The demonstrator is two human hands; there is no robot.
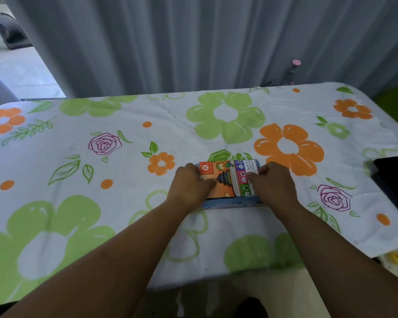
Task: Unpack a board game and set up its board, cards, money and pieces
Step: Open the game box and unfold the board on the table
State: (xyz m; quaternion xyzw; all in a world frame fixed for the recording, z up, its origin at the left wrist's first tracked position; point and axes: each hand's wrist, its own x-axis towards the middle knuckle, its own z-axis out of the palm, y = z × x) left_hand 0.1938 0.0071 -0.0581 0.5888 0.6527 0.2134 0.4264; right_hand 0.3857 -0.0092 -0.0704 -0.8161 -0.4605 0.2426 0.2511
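From the head camera, a small blue game box (231, 202) lies near the middle of the table (124, 157), a little toward the near edge, on a white cloth printed with green and orange flowers. Inside it sit an orange card stack (216, 173) on the left and a thinner stack of purple, pink and green cards (242, 177) beside it on the right. The left hand (190, 183) rests on the orange stack, fingers curled narrowly over its left edge; the right hand (272, 183) curls over the box's right end, thumb on the coloured cards (whether either hand truly grips cannot be told). A dark phone (393, 182) lies well apart at the right edge. The cloth is bare to the left and beyond the box, up to the grey curtain (193, 42).
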